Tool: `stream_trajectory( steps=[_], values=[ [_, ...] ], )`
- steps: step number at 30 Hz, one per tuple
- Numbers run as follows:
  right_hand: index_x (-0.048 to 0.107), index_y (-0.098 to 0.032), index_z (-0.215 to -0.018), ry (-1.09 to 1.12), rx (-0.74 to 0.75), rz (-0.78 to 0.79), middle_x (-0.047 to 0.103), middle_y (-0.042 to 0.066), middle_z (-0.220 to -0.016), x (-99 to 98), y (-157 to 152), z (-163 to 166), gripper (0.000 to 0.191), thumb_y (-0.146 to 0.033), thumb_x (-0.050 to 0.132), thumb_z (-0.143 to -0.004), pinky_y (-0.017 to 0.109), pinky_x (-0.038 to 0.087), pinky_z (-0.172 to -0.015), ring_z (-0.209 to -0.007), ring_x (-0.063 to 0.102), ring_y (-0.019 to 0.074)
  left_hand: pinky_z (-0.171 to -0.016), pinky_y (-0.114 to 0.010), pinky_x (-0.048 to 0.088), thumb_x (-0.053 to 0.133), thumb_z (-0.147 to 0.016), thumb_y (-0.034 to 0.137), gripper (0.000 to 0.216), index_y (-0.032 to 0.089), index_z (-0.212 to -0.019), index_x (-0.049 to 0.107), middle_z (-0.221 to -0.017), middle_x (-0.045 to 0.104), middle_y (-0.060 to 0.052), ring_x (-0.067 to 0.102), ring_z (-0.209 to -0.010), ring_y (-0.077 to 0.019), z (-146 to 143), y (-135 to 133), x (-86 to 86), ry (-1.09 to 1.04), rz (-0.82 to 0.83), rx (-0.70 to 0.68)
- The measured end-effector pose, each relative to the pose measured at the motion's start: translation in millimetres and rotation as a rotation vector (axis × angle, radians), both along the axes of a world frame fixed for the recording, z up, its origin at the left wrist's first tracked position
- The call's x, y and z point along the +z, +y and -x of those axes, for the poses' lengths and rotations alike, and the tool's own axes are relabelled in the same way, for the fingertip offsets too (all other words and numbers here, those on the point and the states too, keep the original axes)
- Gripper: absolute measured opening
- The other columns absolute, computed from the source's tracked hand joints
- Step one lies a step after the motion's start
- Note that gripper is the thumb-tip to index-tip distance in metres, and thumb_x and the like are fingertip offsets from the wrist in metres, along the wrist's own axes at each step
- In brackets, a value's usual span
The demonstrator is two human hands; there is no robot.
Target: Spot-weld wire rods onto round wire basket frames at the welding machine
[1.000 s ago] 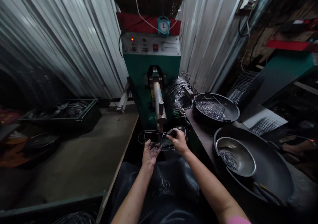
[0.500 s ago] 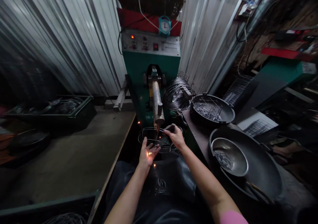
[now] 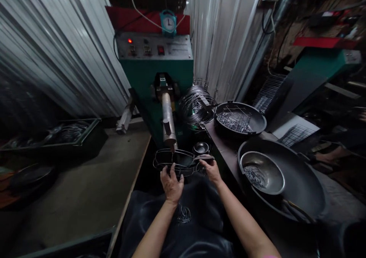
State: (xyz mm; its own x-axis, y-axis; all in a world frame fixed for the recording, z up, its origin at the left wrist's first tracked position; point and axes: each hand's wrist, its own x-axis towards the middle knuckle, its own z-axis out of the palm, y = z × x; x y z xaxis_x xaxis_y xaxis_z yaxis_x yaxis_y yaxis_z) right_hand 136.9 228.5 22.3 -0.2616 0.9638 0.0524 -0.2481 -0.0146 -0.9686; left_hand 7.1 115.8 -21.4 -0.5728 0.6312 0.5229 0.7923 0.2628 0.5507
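Note:
An oval wire basket frame (image 3: pixel 171 159) sits under the metal electrode arm (image 3: pixel 168 117) of a green welding machine (image 3: pixel 156 69). My left hand (image 3: pixel 171 182) grips the frame's near rim with curled fingers. My right hand (image 3: pixel 211 168) holds the frame's right end, fingers closed around it beside a dark block. A few loose wire pieces (image 3: pixel 183 214) lie on the dark apron over my lap.
To the right, a steel bowl (image 3: pixel 264 174) of wire bits sits in a large black pan (image 3: pixel 303 185); behind it are another pan of wire parts (image 3: pixel 239 120) and a wire coil (image 3: pixel 196 107). A small metal cup (image 3: pixel 201 147) stands near the frame. Left: brown bench (image 3: pixel 80 189), green tray (image 3: pixel 57 136).
Sparks seen at the weld point half a second ago are gone. My left hand turned from palm-up to gripping the rim from above. My right hand moved lower on the frame's right end.

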Motion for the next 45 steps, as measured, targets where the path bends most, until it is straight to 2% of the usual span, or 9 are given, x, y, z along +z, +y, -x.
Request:
stream_trajectory(
  steps=[5,10,15,19,23,32,38,42,45],
  values=[
    [0.066,-0.020,-0.081,-0.108,0.095,-0.194,0.067,0.003,-0.087,8.3,2.7,2.3,0.022,-0.033,0.071,-0.064,0.034,0.045,-0.086,-0.087,0.061,0.0179,-0.105,-0.051,0.019,0.069,-0.063,0.027,0.056,0.016,-0.113,0.047,-0.124,0.040,-0.016,0.030,-0.125,-0.0324,-1.3,10.0,0.5,-0.309,-0.119,-0.019],
    [0.065,-0.019,-0.080,-0.181,0.136,-0.260,0.066,0.002,-0.080,20.2,5.1,2.9,0.022,-0.036,0.069,-0.066,0.032,0.047,-0.080,-0.079,0.061,0.0172,-0.106,-0.047,0.020,0.077,-0.051,0.025,0.046,0.022,-0.089,0.051,-0.107,0.051,-0.011,0.036,-0.120,-0.0324,6.8,22.0,2.8,-0.702,-0.193,-0.051],
    [0.065,-0.020,-0.086,-0.260,0.242,-0.412,0.065,0.003,-0.085,30.9,-1.8,5.8,0.019,-0.032,0.066,-0.072,0.029,0.046,-0.077,-0.081,0.060,0.0170,-0.101,-0.043,0.029,0.075,-0.053,0.028,0.043,0.022,-0.086,0.048,-0.100,0.052,-0.010,0.044,-0.112,-0.0312,13.7,16.0,-2.6,-0.631,-0.145,-0.049],
    [0.063,-0.019,-0.085,-0.355,0.180,-0.523,0.065,0.003,-0.081,37.0,-5.4,21.5,0.017,-0.031,0.064,-0.073,0.028,0.047,-0.073,-0.076,0.060,0.0166,-0.097,-0.043,0.033,0.074,-0.052,0.028,0.049,0.021,-0.092,0.048,-0.094,0.052,-0.007,0.049,-0.102,-0.0286,17.1,12.3,-5.5,-0.585,-0.187,-0.007],
    [0.061,-0.019,-0.082,-0.428,0.151,-0.562,0.064,0.002,-0.078,44.5,-5.6,38.2,0.016,-0.033,0.062,-0.075,0.028,0.047,-0.070,-0.073,0.060,0.0164,-0.096,-0.042,0.035,0.075,-0.048,0.025,0.051,0.021,-0.091,0.048,-0.090,0.052,-0.005,0.052,-0.098,-0.0269,20.7,14.5,-3.1,-0.627,-0.260,0.040],
    [0.061,-0.019,-0.076,-0.440,0.156,-0.557,0.064,0.001,-0.074,58.2,2.8,64.8,0.015,-0.034,0.061,-0.073,0.027,0.046,-0.069,-0.071,0.059,0.0163,-0.087,-0.039,0.041,0.075,-0.044,0.019,0.046,0.022,-0.081,0.049,-0.078,0.052,0.001,0.055,-0.083,-0.0214,32.1,21.1,14.7,-0.799,-0.343,0.031],
    [0.062,-0.020,-0.072,-0.481,0.165,-0.526,0.065,-0.001,-0.069,58.9,4.0,71.0,0.017,-0.037,0.064,-0.069,0.026,0.045,-0.066,-0.067,0.058,0.0155,-0.080,-0.035,0.044,0.075,-0.042,0.017,0.048,0.022,-0.082,0.049,-0.076,0.053,0.002,0.056,-0.077,-0.0189,32.4,23.3,17.0,-0.853,-0.341,0.013],
    [0.062,-0.019,-0.070,-0.341,0.148,-0.338,0.065,0.000,-0.069,67.5,0.4,66.4,0.019,-0.037,0.067,-0.064,0.028,0.047,-0.068,-0.067,0.059,0.0164,-0.077,-0.034,0.044,0.075,-0.045,0.019,0.049,0.022,-0.085,0.048,-0.075,0.053,0.003,0.056,-0.073,-0.0179,32.6,21.3,14.9,-0.771,-0.255,0.035],
    [0.062,-0.017,-0.074,-0.119,-0.016,-0.130,0.067,0.002,-0.074,69.3,0.3,50.9,0.024,-0.037,0.068,-0.063,0.031,0.048,-0.072,-0.072,0.061,0.0176,-0.077,-0.032,0.044,0.076,-0.044,0.019,0.050,0.022,-0.086,0.048,-0.075,0.053,0.004,0.056,-0.073,-0.0166,32.9,19.4,12.5,-0.773,-0.256,0.033]
  ],
)
